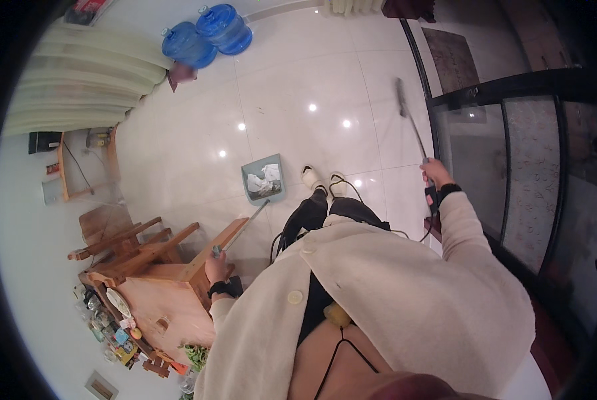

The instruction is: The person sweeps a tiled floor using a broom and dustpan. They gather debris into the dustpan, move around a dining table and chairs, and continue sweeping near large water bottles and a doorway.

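My left hand (216, 267) grips the top of the long handle of a grey-green dustpan (277, 197), close to the wooden table's edge. The pan rests on the tiled floor, left of my feet, with crumpled white paper (264, 178) and some dark debris in it. Out to the right, my right hand (434, 172) is closed around the grey grip of a broom (417, 132). Its thin pole reaches away to a dark, blurred broom head (401, 97) at or just above the floor, near the sliding-door track. Small dark bits (261, 110) lie on the tiles beyond the dustpan.
Two blue water jugs (223, 30) stand by the far wall, beside a pale green curtain (93, 75). At left are a wooden table (153, 300) bearing a plate and clutter, and a wooden chair (143, 240). A black-framed glass door (478, 165) borders the right. A mat (451, 57) lies beyond it.
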`<state>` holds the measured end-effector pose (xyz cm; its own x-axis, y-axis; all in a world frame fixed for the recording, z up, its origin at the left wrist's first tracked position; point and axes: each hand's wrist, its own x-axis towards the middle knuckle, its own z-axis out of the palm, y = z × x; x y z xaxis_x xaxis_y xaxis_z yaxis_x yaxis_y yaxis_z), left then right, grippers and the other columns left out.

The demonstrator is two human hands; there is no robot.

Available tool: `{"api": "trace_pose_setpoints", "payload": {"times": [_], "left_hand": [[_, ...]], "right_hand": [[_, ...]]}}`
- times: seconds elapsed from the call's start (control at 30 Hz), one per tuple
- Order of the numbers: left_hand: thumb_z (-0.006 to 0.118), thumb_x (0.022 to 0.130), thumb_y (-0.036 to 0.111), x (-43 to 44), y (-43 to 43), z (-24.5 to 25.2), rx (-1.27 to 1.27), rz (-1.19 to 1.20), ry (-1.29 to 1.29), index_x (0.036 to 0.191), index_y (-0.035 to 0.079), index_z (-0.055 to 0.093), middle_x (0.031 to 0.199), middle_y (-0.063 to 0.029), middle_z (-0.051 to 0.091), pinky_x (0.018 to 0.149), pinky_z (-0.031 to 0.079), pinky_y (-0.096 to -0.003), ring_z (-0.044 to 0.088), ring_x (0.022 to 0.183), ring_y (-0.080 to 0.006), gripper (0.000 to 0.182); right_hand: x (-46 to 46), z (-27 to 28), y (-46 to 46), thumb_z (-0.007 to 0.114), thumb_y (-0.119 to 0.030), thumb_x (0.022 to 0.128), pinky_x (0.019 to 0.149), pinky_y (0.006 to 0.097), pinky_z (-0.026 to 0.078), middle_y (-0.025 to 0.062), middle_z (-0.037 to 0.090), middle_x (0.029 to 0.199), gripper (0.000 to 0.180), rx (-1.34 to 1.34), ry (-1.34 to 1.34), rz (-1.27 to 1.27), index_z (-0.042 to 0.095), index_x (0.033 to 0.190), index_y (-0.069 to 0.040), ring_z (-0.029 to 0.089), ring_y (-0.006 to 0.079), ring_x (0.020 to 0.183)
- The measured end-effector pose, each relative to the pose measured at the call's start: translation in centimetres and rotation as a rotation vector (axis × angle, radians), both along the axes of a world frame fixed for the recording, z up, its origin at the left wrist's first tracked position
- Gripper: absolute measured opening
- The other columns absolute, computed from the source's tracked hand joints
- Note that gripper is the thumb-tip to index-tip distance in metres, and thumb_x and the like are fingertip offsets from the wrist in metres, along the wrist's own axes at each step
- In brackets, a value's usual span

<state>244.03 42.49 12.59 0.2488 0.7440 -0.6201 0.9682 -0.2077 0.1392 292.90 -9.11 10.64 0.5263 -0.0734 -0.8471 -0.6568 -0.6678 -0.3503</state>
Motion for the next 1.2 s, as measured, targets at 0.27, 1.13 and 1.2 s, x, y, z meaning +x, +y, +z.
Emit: {"api": "trace_pose_setpoints", "payload": {"times": [0.27, 1.13, 1.2], "left_hand": [[0.059, 0.078, 0.032, -1.3, 1.3, -1.4, -0.006, -0.015, -0.063, 0.104, 0.004, 0.058, 0.094, -0.0208, 0.062, 0.074, 0.046, -0.043, 0.059, 0.088, -0.0384, 0.039], [0.058, 0.084, 0.023, 17.3, -4.4, 5.2, -0.003, 0.765, -0.383, 0.082, 0.003, 0.055, 0.05, 0.0015, 0.036, 0.034, 0.025, -0.0273, 0.033, 0.036, -0.0098, 0.02], [0.057, 0.084, 0.025, 20.0, -5.2, 5.3, -0.009, 0.89, -0.322, 0.081, 0.004, 0.055, 0.049, 0.0011, 0.036, 0.034, 0.026, -0.0274, 0.034, 0.036, -0.0106, 0.021]], "right_hand": [[-4.0, 2.5, 4.8, 0.053, -0.011, 0.08, 0.038, 0.0319, 0.037, 0.0035, 0.046, 0.06, 0.012, 0.107, 0.278, 0.136, 0.049, 0.09, -0.005, 0.045, 0.0139, 0.045], [37.2, -6.6, -1.9, 0.05, -0.009, 0.071, 0.046, 0.0362, 0.044, 0.0141, 0.059, 0.063, 0.02, -0.37, -0.314, 0.134, 0.059, 0.087, 0.0, 0.058, 0.0234, 0.052], [43.5, -7.4, -3.9, 0.048, -0.013, 0.071, 0.061, 0.0375, 0.049, 0.0145, 0.065, 0.073, 0.021, -0.485, -0.246, 0.428, 0.066, 0.069, -0.003, 0.063, 0.025, 0.067]]}}
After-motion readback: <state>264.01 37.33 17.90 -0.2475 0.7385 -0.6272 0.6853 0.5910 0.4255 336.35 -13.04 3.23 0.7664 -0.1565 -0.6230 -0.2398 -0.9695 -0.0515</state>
